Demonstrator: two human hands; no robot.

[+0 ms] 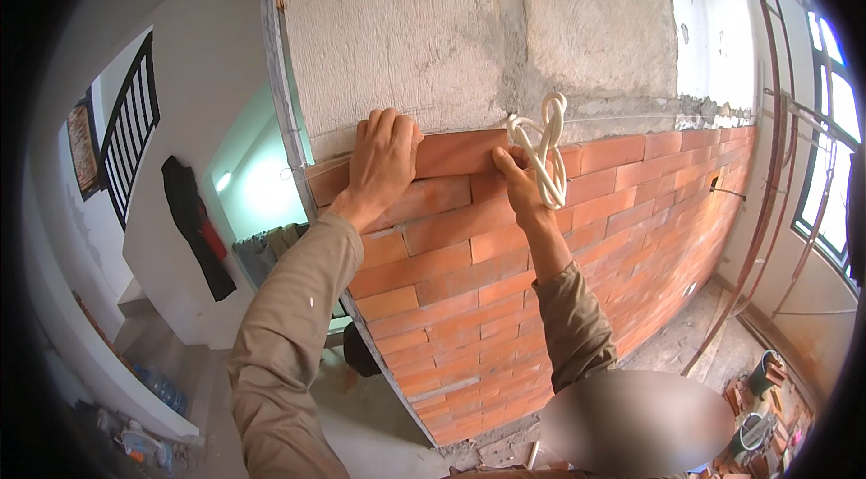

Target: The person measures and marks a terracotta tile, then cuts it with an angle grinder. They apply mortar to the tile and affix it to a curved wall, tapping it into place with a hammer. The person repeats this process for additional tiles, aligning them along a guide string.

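Observation:
A terracotta brick tile [458, 155] lies along the top row of the brick facing, just under the rough plastered wall. My left hand [386, 157] is closed at its left end, the fingers curled at the upper edge. At the other end my right hand [520, 181] grips it, thumb on the tile's face and the other fingers partly hidden. A looped white cable [547, 154] hangs right beside my right hand, overlapping it. Below spread rows of orange-red brick tiles [442, 244]. A thin string [622, 121] runs along the top of the facing.
Bare grey-white plaster [406, 28] rises above the tiles. Metal scaffold poles [778, 145] stand at the right by a window [825, 136]. Buckets [765, 371] and loose tiles [780, 429] lie at lower right. Leftward are an opening, a stair railing [129, 127] and a dark hanging garment [194, 226].

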